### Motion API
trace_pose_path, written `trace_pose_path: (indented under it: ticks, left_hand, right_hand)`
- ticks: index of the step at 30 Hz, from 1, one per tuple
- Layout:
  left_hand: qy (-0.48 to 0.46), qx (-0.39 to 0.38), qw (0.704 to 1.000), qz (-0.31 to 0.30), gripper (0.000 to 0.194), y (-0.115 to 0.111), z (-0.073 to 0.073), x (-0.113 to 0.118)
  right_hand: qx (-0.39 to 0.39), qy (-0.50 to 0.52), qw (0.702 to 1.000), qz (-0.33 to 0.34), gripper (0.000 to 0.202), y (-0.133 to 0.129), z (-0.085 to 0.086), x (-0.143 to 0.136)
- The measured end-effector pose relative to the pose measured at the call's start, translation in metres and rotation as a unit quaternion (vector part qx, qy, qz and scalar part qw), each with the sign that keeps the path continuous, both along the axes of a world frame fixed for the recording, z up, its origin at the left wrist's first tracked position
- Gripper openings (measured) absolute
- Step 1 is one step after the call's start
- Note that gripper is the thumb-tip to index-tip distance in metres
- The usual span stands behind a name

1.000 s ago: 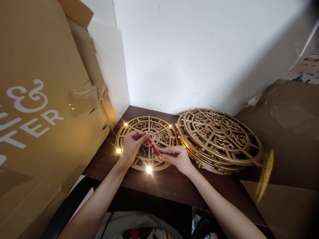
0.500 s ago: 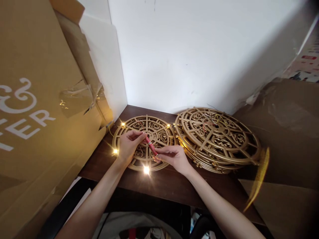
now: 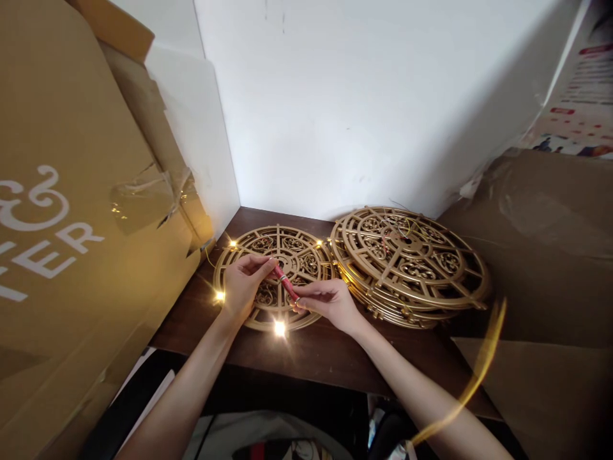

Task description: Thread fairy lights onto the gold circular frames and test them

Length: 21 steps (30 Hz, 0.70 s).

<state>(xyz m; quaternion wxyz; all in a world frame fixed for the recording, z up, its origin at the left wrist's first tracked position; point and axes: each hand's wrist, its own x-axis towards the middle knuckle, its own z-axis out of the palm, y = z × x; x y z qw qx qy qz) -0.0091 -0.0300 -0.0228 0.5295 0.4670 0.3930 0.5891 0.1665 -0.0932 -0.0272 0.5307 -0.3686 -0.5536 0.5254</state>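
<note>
Cylinder (image 3: 286,285): red, frame centre, held slantwise over gold disc (image 3: 287,262).
Fingers: left hand (image 3: 243,284) pinches upper end, right hand (image 3: 330,305) lower; both closed on it.
Grip reason: probably to press contacts at both ends; lights (image 3: 280,328) on disc rim glow.
Disc stack (image 3: 414,254): right of centre, just beside.
In the way: yellow strand (image 3: 483,364), lower right, crossing right forearm (image 3: 416,396); carton (image 3: 57,115) crowds left side.

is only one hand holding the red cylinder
No, the left hand pinches one end of the red cylinder and the right hand the other.
</note>
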Motion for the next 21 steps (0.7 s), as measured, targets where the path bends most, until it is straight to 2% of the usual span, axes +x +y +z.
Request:
trace_pose_path:
  ticks: [9, 16, 21]
  left_hand:
    - [-0.017, -0.013, 1.0, 0.017, 0.027, -0.0038, 0.0055, 0.0011]
    - [0.003, -0.016, 1.0, 0.005, 0.029, -0.0044, 0.0081, -0.0014]
    - [-0.008, -0.016, 1.0, 0.005, 0.028, -0.0048, 0.0077, -0.0005]
  right_hand:
    - [0.004, -0.001, 1.0, 0.001, 0.022, 0.0003, 0.0009, -0.0001]
    - [-0.038, 0.033, 0.998, 0.026, 0.029, -0.0012, 0.003, -0.0017]
    - [0.007, -0.011, 1.0, 0.001, 0.025, -0.0002, 0.0018, -0.0001]
